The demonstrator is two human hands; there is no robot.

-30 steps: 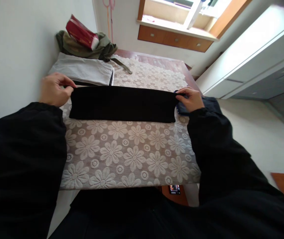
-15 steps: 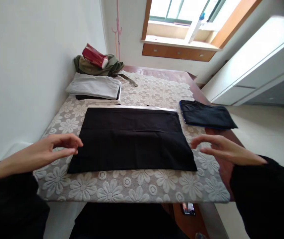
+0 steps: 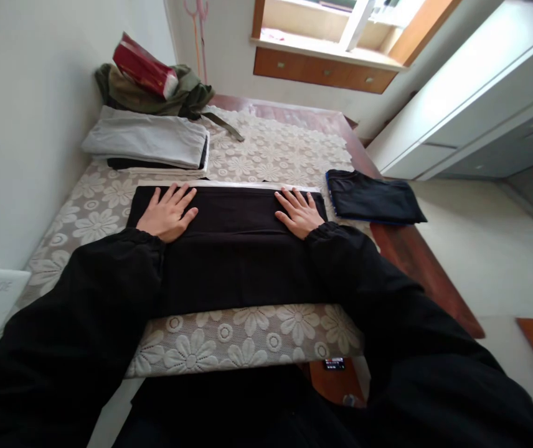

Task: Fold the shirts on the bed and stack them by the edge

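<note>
A black garment point(image 3: 236, 249) lies flat and folded into a rectangle on the lace tablecloth point(image 3: 248, 330). My left hand point(image 3: 167, 213) rests palm down on its far left part, fingers spread. My right hand point(image 3: 300, 213) lies palm down on its far right part, fingers spread too. Neither hand grips the cloth. A thin white edge point(image 3: 229, 184) shows along the garment's far side.
A stack of folded grey and black clothes point(image 3: 147, 143) sits at the far left. Behind it lie an olive garment point(image 3: 187, 93) and a red packet point(image 3: 142, 65). A folded dark garment point(image 3: 373, 202) lies at the right table edge. The wall runs along the left.
A second ago my hands held the garment's far corners. They let go and hovered at its sides, and now both press flat on its far half.
</note>
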